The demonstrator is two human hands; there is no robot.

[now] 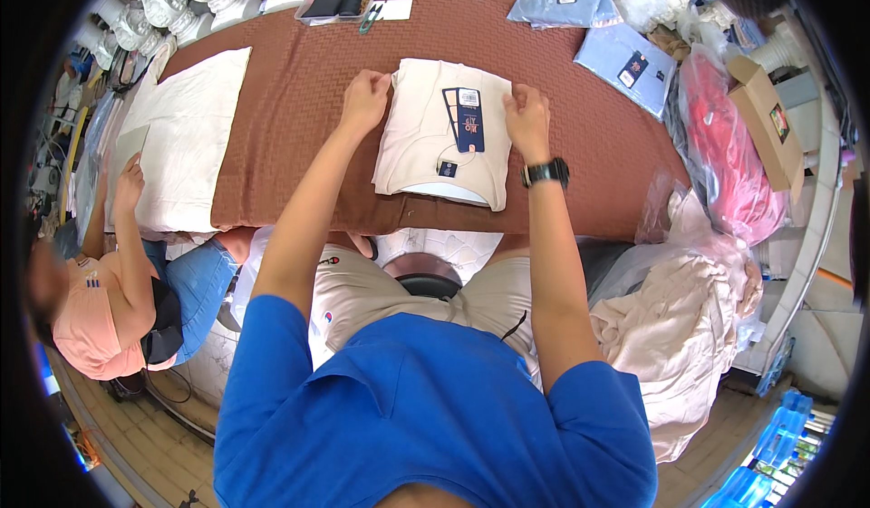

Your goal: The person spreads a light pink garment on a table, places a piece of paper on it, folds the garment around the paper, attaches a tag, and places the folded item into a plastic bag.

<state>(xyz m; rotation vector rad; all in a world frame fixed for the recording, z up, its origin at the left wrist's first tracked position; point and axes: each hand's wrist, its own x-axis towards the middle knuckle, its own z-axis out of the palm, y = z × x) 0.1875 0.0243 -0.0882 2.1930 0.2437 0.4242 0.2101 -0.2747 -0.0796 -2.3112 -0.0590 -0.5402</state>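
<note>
A folded cream T-shirt [417,136] lies on the brown tablecloth in front of me, its neckline toward me. Dark blue hang tags [469,120] rest on it, and a small dark label [447,168] shows near the collar. At the shirt's far left side, the bent fingers of my left hand [365,100] pinch its edge. My right hand [528,120], below which a black watch [546,174] is strapped, has its fingers closed on the right edge. Both thumbs are partly hidden.
The brown cloth [299,100] covers the table. A person [118,309] sits at the left by a flat white garment [186,136]. Bagged blue clothes [625,68] lie far right, near a cardboard box [766,123]. Cream garments [671,336] are heaped beside my right leg.
</note>
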